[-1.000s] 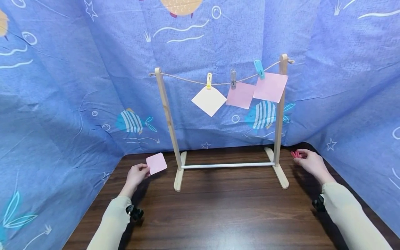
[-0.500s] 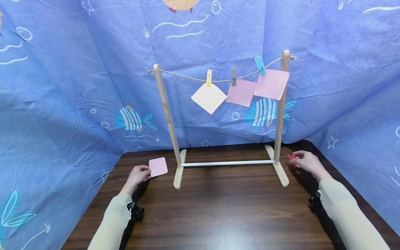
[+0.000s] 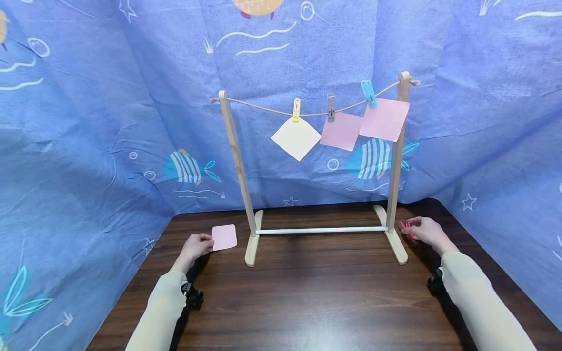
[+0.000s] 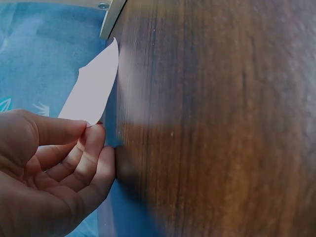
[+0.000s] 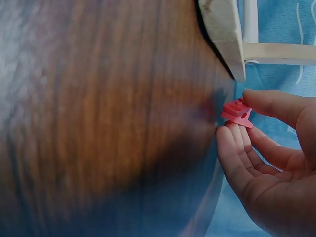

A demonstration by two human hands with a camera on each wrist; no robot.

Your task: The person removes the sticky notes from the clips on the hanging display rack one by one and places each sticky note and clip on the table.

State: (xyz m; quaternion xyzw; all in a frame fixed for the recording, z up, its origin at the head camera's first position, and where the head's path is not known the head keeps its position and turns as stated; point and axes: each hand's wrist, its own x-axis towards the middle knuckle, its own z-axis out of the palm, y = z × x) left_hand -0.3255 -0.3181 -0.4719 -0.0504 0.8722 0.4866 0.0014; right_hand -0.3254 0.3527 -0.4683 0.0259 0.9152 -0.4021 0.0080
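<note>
While the left hand (image 3: pixel 196 246) pinches a pink paper square (image 3: pixel 224 237) by one side between thumb and fingers near the far left corner of the bench (image 3: pixel 307 292), the right hand (image 3: pixel 428 231) grips a red clip (image 5: pixel 237 111) between thumb and fingers near the far right corner, close to one foot of a wooden rack (image 3: pixel 237 165). The rack stands by the far edge, between the hands, and on its rope (image 3: pixel 259 106) a yellow clip (image 3: pixel 296 110) holds a white sheet (image 3: pixel 296 140) by a corner, while a grey clip (image 3: pixel 331 108) and a blue clip (image 3: pixel 369 93) each hold a larger-looking pink sheet (image 3: pixel 384 120).
</note>
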